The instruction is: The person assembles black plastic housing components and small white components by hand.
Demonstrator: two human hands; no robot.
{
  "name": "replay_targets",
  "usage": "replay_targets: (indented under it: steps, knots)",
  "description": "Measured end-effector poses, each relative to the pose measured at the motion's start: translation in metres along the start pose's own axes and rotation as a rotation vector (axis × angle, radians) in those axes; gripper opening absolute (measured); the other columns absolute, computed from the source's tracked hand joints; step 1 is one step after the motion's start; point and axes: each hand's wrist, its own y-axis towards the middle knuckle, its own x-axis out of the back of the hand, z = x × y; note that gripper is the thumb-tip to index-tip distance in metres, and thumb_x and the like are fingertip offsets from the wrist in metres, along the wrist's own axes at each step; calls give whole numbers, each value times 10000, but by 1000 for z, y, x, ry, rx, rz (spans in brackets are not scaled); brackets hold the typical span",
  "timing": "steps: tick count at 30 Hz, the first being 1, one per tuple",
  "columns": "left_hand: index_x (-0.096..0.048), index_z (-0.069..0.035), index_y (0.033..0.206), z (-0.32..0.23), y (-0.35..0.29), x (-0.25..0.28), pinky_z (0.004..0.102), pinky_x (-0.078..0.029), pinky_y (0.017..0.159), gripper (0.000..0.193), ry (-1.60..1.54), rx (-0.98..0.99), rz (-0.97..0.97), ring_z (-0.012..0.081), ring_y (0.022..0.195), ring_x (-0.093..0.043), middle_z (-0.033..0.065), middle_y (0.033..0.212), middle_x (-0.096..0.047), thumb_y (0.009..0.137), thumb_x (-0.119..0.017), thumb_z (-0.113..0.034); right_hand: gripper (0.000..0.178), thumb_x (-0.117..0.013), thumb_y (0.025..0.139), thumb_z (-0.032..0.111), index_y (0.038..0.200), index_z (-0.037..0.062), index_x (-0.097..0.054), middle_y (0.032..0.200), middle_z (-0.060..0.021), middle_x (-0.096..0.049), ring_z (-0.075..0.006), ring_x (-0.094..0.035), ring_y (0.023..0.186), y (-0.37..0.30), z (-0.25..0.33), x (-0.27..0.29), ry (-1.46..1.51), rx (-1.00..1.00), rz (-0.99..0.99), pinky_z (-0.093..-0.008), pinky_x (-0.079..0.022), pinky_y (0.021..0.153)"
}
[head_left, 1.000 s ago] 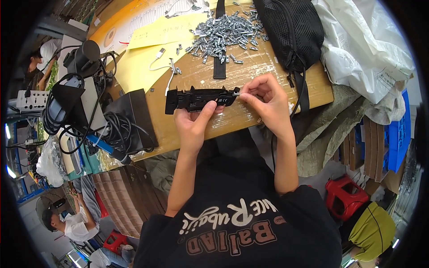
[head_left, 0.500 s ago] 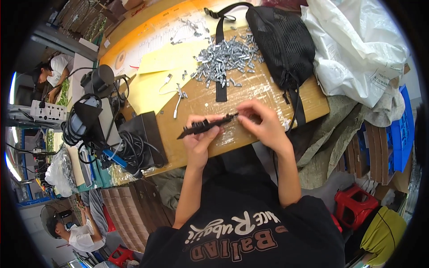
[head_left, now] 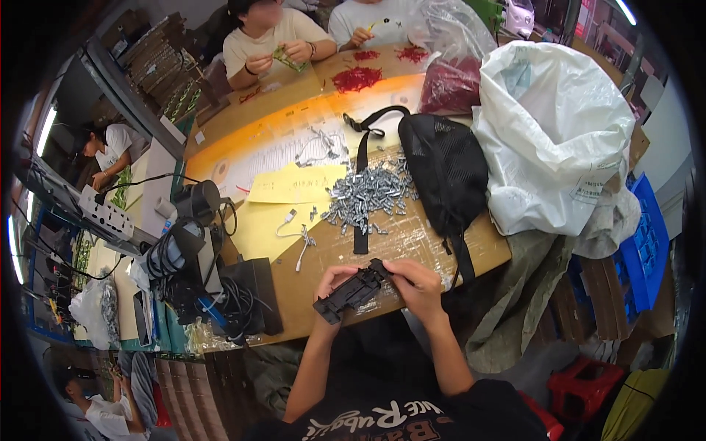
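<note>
Above the near edge of the table, my left hand (head_left: 332, 285) is closed round the left side of a black moulded plastic part (head_left: 356, 291), long and flat with recesses and raised ribs. My right hand (head_left: 417, 288) pinches the far right end of the same part between thumb and fingers. The part tilts, its right end farther from me. Beyond my hands lies a heap of small grey metal pieces (head_left: 373, 192), with a black strap running beneath it. A short white USB cable (head_left: 299, 256) rests left of the heap, partly on yellow paper (head_left: 257, 234).
A black mesh bag (head_left: 446, 169) and an open white sack (head_left: 544, 162) stand to the right. Coiled black cables (head_left: 176, 253) and a dark box (head_left: 254, 290) crowd the left. Across the table, two people handle small items beside red strips (head_left: 357, 79). A red stool (head_left: 581, 386) stands lower right.
My view has tipped up, bringing the people across the table into sight. The black part has turned from edge-on to show its ribbed face. My right hand has closed on its end.
</note>
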Motion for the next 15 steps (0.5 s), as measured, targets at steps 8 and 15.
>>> replay_targets:
  steps: [8, 15]
  knots:
    - [-395, 13, 1133, -15, 2, 4, 331, -535, 579, 367, -218, 355, 35, 271, 628, -626, 208, 813, -598, 923, -341, -284, 234, -591, 666, -106, 866, 2, -648, 825, -105, -642, -201, -617, 760, 5, 3, -8, 23, 1, -7, -261, -476, 671]
    - [-199, -65, 1321, -30, 8, 8, 350, -543, 608, 578, -386, 483, 199, 265, 690, -625, 205, 871, -580, 842, -511, -148, 202, -595, 673, -51, 843, 40, -654, 807, -85, -630, -229, -589, 720, 12, 9, -24, -47, 156, 50, -293, -454, 621]
